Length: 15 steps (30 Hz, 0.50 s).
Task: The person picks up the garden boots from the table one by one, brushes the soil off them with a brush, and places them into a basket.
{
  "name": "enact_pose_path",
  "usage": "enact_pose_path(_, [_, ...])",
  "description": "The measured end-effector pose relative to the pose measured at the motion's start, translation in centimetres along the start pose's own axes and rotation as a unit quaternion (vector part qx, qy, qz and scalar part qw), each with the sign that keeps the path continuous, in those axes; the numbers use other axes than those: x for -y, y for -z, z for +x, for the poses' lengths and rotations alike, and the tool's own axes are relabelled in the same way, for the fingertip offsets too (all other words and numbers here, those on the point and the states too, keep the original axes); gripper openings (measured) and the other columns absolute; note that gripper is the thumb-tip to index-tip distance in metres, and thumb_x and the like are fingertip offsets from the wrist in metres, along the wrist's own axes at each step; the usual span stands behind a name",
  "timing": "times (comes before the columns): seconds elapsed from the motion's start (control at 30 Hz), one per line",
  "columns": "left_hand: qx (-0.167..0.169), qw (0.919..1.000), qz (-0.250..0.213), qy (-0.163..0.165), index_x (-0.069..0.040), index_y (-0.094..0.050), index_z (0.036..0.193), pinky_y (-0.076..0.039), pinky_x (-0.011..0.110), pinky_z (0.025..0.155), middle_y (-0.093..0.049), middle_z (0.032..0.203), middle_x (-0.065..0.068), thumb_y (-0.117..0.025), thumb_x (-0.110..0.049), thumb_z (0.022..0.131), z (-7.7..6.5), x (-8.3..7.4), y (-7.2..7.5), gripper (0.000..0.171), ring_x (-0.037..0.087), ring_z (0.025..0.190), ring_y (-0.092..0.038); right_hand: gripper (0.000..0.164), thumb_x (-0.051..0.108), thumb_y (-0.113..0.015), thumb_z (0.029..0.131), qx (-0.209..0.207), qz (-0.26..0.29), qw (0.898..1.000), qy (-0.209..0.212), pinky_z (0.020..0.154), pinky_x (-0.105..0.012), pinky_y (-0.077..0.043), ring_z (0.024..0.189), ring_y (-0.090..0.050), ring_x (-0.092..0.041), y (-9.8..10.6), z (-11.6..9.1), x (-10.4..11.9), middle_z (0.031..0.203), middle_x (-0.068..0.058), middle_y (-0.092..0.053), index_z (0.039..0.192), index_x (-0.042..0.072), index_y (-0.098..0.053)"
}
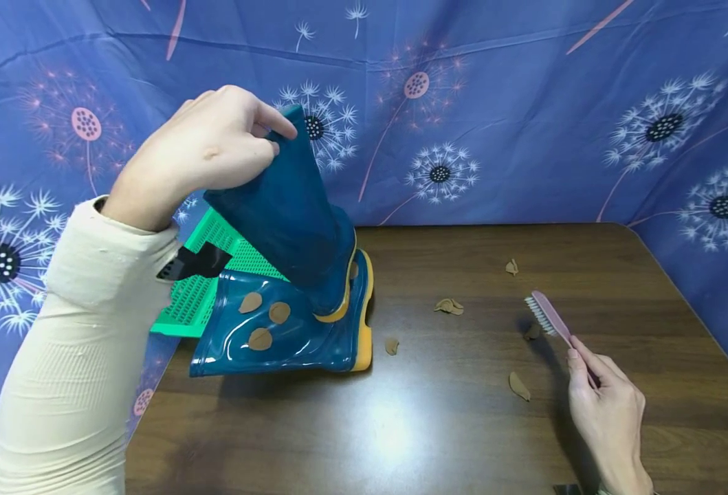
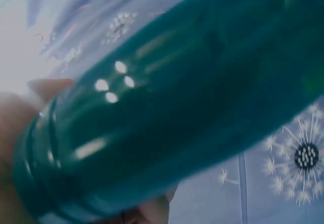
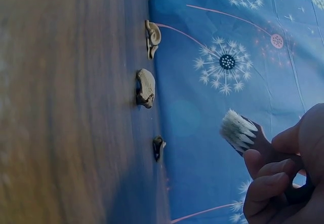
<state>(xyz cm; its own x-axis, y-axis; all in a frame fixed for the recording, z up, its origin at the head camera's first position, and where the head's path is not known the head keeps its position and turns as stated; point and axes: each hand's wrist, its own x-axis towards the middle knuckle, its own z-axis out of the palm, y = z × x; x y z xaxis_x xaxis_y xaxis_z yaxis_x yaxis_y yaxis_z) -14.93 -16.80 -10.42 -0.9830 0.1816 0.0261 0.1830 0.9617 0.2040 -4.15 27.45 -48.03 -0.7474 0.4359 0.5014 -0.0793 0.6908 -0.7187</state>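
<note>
My left hand (image 1: 209,137) grips a dark teal rain boot (image 1: 295,213) by the top of its shaft. That boot hangs tilted, its yellow-edged sole overlapping a second rain boot (image 1: 333,347) in the head view. The second boot lies on its side, with several flat brown patches (image 1: 260,339) on its shaft. In the left wrist view the glossy shaft (image 2: 167,107) fills most of the picture. At the right, my right hand (image 1: 608,405) holds a pink brush (image 1: 552,313) by its handle, white bristles facing left, above the table.
Several loose brown pieces (image 1: 449,306) lie scattered on the brown wooden table (image 1: 438,426). Behind the boots at the left stands a green perforated basket (image 1: 181,313). A blue dandelion-print cloth (image 1: 524,137) hangs along the table's back and right edges.
</note>
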Motion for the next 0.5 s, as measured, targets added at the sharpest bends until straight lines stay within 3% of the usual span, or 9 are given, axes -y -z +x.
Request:
enact_pose_path(0.07, [-0.005,0.9999,0.008,0.009,-0.029,-0.061,0.152,-0.017,0.034,0.048,-0.029,0.055,-0.001,-0.037,-0.004,0.091,0.1,0.8,0.4,0.070,0.017,0.048,-0.019,0.025,0.014,-0.072,0.099,0.000,0.000,1.000,0.000,0.066,-0.005,-0.030,0.067,-0.044,0.022,0.0,0.0,0.0,0.086,0.043,-0.062,0.122,0.011,-0.082])
enact_pose_path(0.27, [-0.036,0.9985,0.030,0.028,-0.029,-0.060,0.154,-0.026,0.038,0.050,-0.041,0.059,0.006,-0.035,-0.011,0.100,0.3,3.2,1.5,0.061,0.023,0.048,-0.030,0.026,0.010,-0.072,0.099,0.002,0.002,1.000,0.019,0.065,-0.004,-0.030,0.067,-0.042,0.021,-0.4,0.0,0.3,0.092,0.054,-0.052,0.123,0.008,-0.081])
enact_pose_path(0.33, [-0.047,0.9979,0.035,0.028,-0.030,-0.060,0.154,-0.031,0.041,0.053,-0.052,0.065,0.011,-0.035,-0.015,0.103,0.5,4.2,1.8,0.058,0.027,0.055,-0.043,0.026,0.008,-0.072,0.098,0.000,0.005,1.000,0.021,0.066,-0.004,-0.030,0.068,-0.043,0.022,-0.6,0.0,0.4,0.093,0.054,-0.052,0.123,0.007,-0.081])
enact_pose_path(0.4, [-0.053,0.9971,0.039,0.038,-0.031,-0.058,0.155,-0.036,0.044,0.061,-0.066,0.088,0.017,-0.034,-0.019,0.105,0.6,5.1,2.1,0.056,0.033,0.073,-0.056,0.026,0.008,-0.072,0.098,0.000,0.007,1.000,0.017,0.066,-0.004,-0.031,0.069,-0.043,0.022,-0.7,-0.1,0.4,0.093,0.053,-0.053,0.122,0.007,-0.081])
enact_pose_path(0.43, [-0.055,0.9968,0.039,0.043,-0.031,-0.057,0.156,-0.038,0.045,0.064,-0.069,0.102,0.020,-0.035,-0.020,0.105,0.7,5.5,2.2,0.056,0.037,0.082,-0.059,0.026,0.009,-0.072,0.098,-0.001,0.005,1.000,0.012,0.067,-0.004,-0.030,0.070,-0.043,0.022,-0.7,-0.1,0.5,0.094,0.053,-0.052,0.123,0.008,-0.081])
enact_pose_path(0.5, [-0.061,0.9960,0.042,0.051,-0.030,-0.055,0.157,-0.041,0.047,0.066,-0.066,0.114,0.024,-0.036,-0.018,0.103,0.9,6.4,2.5,0.058,0.042,0.090,-0.060,0.026,0.010,-0.072,0.098,-0.002,0.005,1.000,0.007,0.068,-0.004,-0.030,0.071,-0.044,0.023,-0.7,-0.1,0.5,0.094,0.054,-0.052,0.123,0.009,-0.081])
